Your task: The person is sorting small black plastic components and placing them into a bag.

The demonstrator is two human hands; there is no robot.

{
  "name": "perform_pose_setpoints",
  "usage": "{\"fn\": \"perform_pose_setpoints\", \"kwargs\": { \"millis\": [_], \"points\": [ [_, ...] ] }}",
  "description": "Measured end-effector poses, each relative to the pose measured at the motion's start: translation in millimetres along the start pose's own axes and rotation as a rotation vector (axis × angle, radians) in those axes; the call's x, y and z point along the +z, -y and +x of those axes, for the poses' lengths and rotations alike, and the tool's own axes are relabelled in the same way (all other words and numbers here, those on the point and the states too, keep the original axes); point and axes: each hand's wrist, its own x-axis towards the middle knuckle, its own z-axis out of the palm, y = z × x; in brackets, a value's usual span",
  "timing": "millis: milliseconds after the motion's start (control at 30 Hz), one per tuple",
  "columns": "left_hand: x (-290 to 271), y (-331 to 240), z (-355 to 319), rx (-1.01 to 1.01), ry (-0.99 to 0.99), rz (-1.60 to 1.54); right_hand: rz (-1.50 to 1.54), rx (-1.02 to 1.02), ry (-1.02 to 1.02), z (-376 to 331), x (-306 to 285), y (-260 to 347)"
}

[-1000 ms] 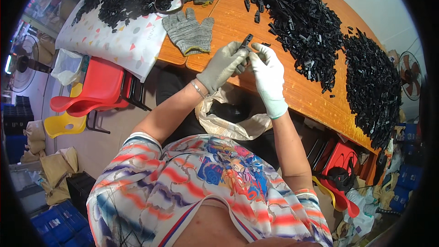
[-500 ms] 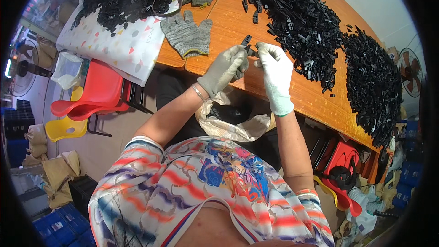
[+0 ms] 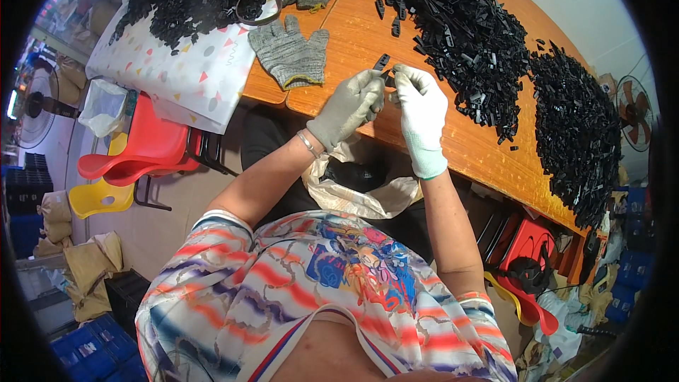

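Both my hands wear pale work gloves and meet above the table's near edge. My left hand [image 3: 348, 106] is closed, with its fingertips around a small black plastic piece [image 3: 390, 79]. My right hand [image 3: 424, 117] pinches at the other side of that piece, thumb and forefinger together. Fingers partly hide the piece, so its full shape does not show. Just beyond, another black plastic piece [image 3: 382, 61] lies on the wooden table [image 3: 346, 32]. Below my hands, an open whitish sack [image 3: 353, 199] sits at my lap with something black inside.
A large heap of black pieces [image 3: 460, 28] covers the table's far right, with a second heap [image 3: 576, 134] beyond it. A grey knitted glove [image 3: 290, 53] lies left, near a smaller black pile [image 3: 191, 10] on a patterned sheet [image 3: 205, 78]. Red chairs [image 3: 152, 138] stand left.
My right hand has shifted slightly left, closer to my left hand. The black piece between them now shows less. My left hand has barely moved.
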Motion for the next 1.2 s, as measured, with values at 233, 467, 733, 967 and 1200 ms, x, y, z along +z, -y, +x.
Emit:
{"fn": "perform_pose_setpoints", "kwargs": {
  "millis": [233,467,733,967,1200],
  "points": [
    [3,-4,-2,-0.026,-0.026,-0.003,-0.089,-0.041,0.019,1,-2,-4],
    [5,4,-5,0.017,-0.081,0.040,-0.575,-0.102,0.118,3,-2,8],
    [13,14,4,0.017,-0.173,0.026,-0.955,-0.390,0.200,8,-9,5],
    [24,17,14,-0.083,-0.248,-0.047,-0.895,-0.337,0.160,8,-13,-1],
    [24,-15,24,-0.030,-0.015,-0.043,-0.500,-0.049,0.029,29,-25,8]
  ]
}}
